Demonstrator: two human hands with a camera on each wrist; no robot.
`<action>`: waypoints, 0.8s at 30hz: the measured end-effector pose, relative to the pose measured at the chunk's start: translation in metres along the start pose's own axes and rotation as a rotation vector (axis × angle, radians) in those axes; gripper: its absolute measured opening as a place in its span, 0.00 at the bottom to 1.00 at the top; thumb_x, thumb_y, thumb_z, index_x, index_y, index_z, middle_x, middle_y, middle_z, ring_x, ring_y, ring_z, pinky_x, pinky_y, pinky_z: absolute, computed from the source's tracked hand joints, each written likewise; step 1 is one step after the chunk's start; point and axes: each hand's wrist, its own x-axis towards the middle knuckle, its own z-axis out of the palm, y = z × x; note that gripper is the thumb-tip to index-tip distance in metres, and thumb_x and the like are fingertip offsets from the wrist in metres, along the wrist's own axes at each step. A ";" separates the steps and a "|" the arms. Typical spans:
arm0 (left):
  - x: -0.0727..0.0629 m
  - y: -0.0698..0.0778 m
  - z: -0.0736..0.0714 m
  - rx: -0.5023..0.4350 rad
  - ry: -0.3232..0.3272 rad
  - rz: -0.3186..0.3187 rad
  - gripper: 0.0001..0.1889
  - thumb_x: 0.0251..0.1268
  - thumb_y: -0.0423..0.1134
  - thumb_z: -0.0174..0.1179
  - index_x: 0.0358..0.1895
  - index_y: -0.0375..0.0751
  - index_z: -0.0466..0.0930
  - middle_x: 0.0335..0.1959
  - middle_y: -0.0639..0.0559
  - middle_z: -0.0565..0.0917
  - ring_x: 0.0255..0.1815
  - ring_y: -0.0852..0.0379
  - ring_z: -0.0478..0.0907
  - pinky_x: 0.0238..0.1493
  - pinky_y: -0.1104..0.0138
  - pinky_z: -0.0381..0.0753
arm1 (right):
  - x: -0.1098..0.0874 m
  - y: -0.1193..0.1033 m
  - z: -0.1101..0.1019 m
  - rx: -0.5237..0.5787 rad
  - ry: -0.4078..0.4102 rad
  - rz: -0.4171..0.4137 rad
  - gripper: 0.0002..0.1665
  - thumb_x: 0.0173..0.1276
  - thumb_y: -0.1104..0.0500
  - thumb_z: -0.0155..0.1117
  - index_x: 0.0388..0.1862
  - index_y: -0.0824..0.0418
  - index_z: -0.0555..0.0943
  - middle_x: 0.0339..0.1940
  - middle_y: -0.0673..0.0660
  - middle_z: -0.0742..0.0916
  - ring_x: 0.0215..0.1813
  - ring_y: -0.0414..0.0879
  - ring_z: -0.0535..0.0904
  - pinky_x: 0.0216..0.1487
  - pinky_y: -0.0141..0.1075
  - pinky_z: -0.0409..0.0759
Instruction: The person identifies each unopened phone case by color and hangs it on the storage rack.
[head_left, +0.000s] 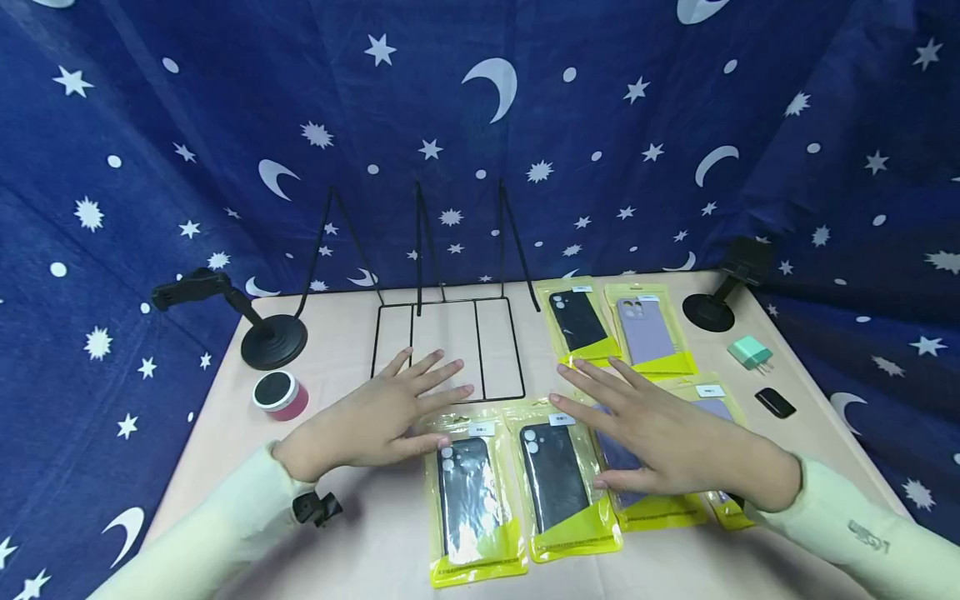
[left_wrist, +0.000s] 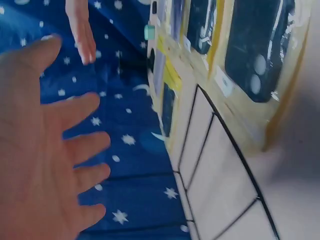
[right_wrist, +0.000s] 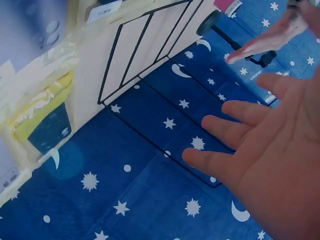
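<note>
Both hands hover over the table with fingers spread and palms down, holding nothing. My left hand (head_left: 378, 412) is above the near side of a black wire rack (head_left: 517, 358) and the top of a packaged black phone case (head_left: 471, 500). Over the packaged purple phone cases (head_left: 618, 454) is my right hand (head_left: 671, 429), hiding part of them. Between the hands lies another black phone case (head_left: 555, 479) in a clear and yellow pouch. Farther back are a pouched black case (head_left: 577, 321) and a pouched purple case (head_left: 647, 331). The wrist views show both hands apart from the pouches.
A black stand (head_left: 273, 342) and a pink jar with a dark lid (head_left: 281, 395) are at left. On the right are another black stand (head_left: 708, 312), a mint green plug (head_left: 750, 352) and a small black object (head_left: 776, 403). A starry blue curtain (head_left: 450, 108) hangs behind.
</note>
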 end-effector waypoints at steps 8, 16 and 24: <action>-0.002 -0.033 0.017 -0.026 0.264 -0.294 0.23 0.69 0.49 0.58 0.63 0.43 0.79 0.61 0.44 0.84 0.62 0.44 0.81 0.58 0.49 0.81 | -0.007 0.001 0.005 -0.013 -0.026 0.032 0.44 0.71 0.34 0.57 0.79 0.50 0.61 0.77 0.55 0.71 0.76 0.52 0.70 0.72 0.58 0.69; -0.009 -0.073 0.040 -0.126 0.302 -0.620 0.20 0.68 0.44 0.56 0.57 0.40 0.83 0.55 0.39 0.86 0.39 0.45 0.85 0.40 0.48 0.83 | -0.011 0.001 0.008 0.029 -0.076 0.100 0.33 0.74 0.37 0.54 0.67 0.56 0.77 0.59 0.51 0.87 0.60 0.48 0.84 0.62 0.51 0.80; -0.014 -0.104 0.060 -0.197 0.309 -0.839 0.20 0.67 0.40 0.54 0.56 0.33 0.83 0.48 0.33 0.87 0.32 0.44 0.83 0.33 0.50 0.82 | -0.012 0.019 0.015 0.105 -0.022 0.216 0.26 0.71 0.42 0.62 0.60 0.55 0.83 0.51 0.50 0.90 0.50 0.45 0.88 0.50 0.42 0.86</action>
